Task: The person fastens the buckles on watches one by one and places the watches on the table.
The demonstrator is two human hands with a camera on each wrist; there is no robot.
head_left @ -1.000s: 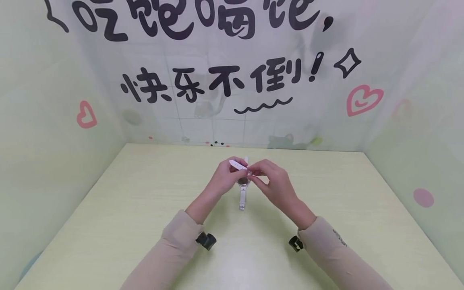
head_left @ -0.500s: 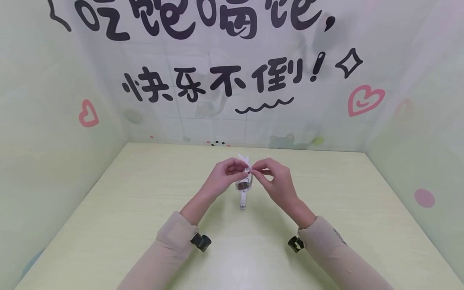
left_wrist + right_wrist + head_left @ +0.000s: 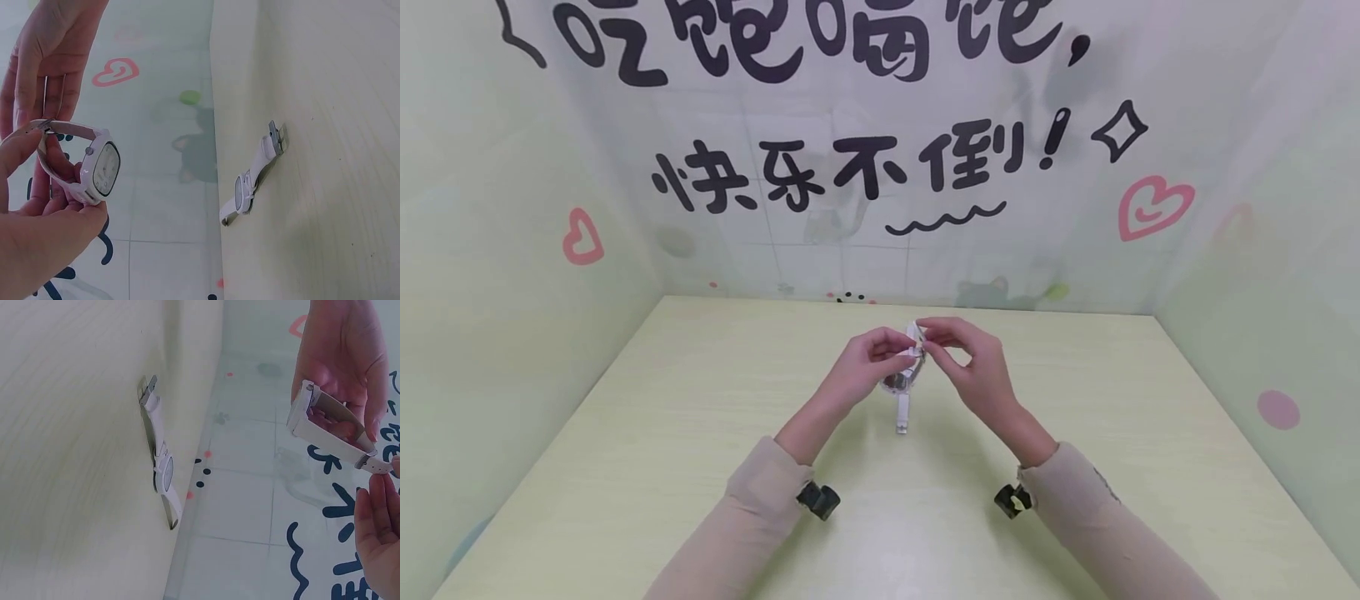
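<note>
A white wristwatch [image 3: 106, 169] is held up between both hands, its strap bent into a loop with the metal buckle at the top end. My left hand [image 3: 861, 367] holds the strap and buckle side with thumb and fingers, some fingers inside the loop. The right hand [image 3: 977, 362] pinches the strap's free end, which sticks out past the buckle in the right wrist view. A second white wristwatch [image 3: 247, 187] lies stretched out on the table beneath; in the head view the hands and the held watch partly cover it.
The pale wooden table [image 3: 715, 400] ends at a printed back sheet [image 3: 820, 267] with dark lettering. Light side sheets stand left and right. A black wrist camera [image 3: 817, 500] sits at the left cuff, another black camera [image 3: 1013, 502] at the right.
The strap's free end first pointed left, then upward; now it is between the right fingers. The right hand has shifted slightly. The watch on the table has stayed in place.
</note>
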